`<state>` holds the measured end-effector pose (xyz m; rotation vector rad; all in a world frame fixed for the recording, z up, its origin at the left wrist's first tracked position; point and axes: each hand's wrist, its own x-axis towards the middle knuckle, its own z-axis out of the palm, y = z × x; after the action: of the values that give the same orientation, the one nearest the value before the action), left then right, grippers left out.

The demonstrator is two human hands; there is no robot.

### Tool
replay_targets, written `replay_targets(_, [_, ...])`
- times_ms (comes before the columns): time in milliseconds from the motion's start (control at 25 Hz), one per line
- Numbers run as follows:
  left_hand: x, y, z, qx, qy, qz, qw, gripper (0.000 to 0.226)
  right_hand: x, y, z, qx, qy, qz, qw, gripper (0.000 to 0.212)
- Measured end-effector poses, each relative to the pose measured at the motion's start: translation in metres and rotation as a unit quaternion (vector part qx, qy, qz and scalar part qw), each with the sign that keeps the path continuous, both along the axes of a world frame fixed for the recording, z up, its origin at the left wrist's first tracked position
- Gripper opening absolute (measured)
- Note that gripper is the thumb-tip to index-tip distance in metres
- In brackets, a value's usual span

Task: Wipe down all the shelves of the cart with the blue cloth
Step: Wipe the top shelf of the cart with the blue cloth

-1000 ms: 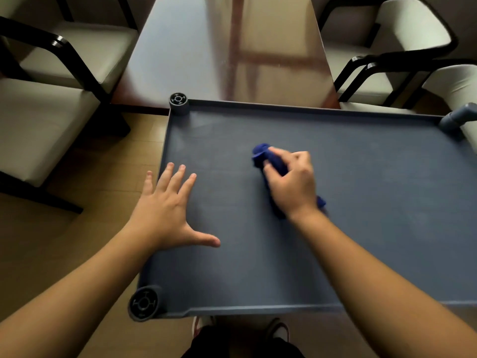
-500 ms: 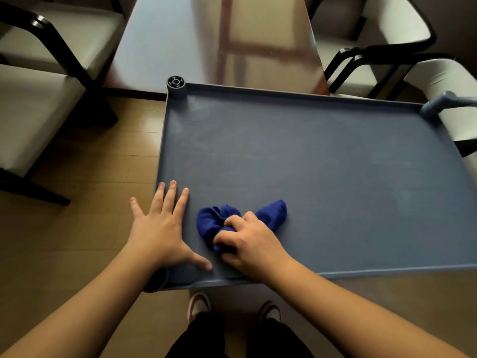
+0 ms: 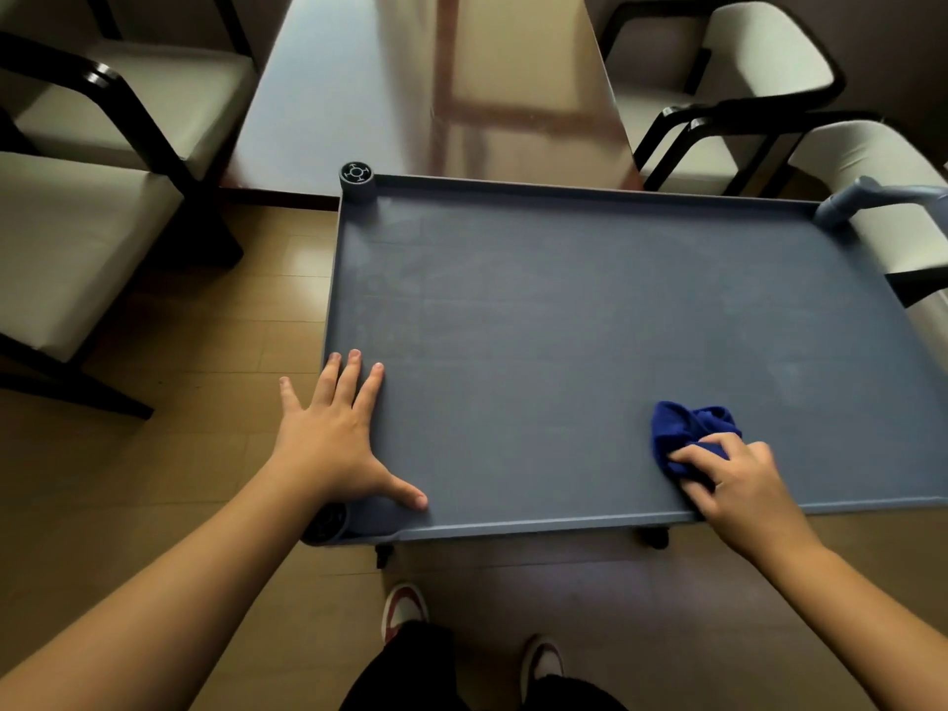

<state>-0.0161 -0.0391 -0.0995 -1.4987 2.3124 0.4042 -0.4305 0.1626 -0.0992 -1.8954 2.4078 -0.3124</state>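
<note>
Grey-blue plastic cart: top shelf, rectangular, raised rim all round, round post caps at the left corners, a tubular handle at the far right corner. Faint streaks show across the far left part. Lower shelves are hidden beneath; their state cannot be told. Stands on a wooden floor, its far edge against a glossy dark surface flanked by cream-seated chairs.

Left hand: flat, fingers spread, palm over the near left corner of the shelf, thumb along the near rim. Judged to be steadying the cart.

Right hand: fingers curled and pinching the cloth from above, pressing it down at the near right part of the shelf, just inside the near rim.

Blue cloth: bunched into a soft wad, partly under the right fingers, the rest spilling toward the far side. Judged light, limp, non-slippery on the matte shelf; it will crumple rather than slide flat, so best held with the palm over the middle of the wad and the loose folds tucked under.

Change noted: half a second ago the cloth lay near the left hand at the near left; it now sits well apart, at the near right, while the left hand has kept its place.
</note>
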Motion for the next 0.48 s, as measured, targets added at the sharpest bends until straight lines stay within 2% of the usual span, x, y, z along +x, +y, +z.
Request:
replay_targets(80, [-0.002, 0.0, 0.005, 0.002, -0.008, 0.007, 1.0, 0.179, -0.011, 0.004, -0.003, -0.004, -0.02, 0.01, 1.0, 0.032])
replay_targets(240, [-0.007, 0.01, 0.017, -0.033, -0.019, 0.008, 0.999, 0.173, -0.027, 0.013, 0.0, -0.018, -0.066, 0.073, 0.995, 0.058])
replay_targets(320, [-0.012, 0.024, 0.022, -0.045, 0.0, 0.015, 0.999, 0.156, -0.029, 0.014, -0.001, -0.027, -0.049, 0.076, 0.996, 0.063])
replay_targets(440, [-0.028, 0.064, 0.024, -0.07, 0.038, 0.051, 0.995, 0.126, -0.016, 0.02, -0.005, -0.034, 0.024, 0.072, 0.997, 0.06])
replay_targets(480, [-0.035, 0.08, 0.024, -0.081, 0.051, 0.067, 0.993, 0.119, -0.014, 0.02, -0.003, -0.029, 0.011, 0.072, 0.997, 0.058])
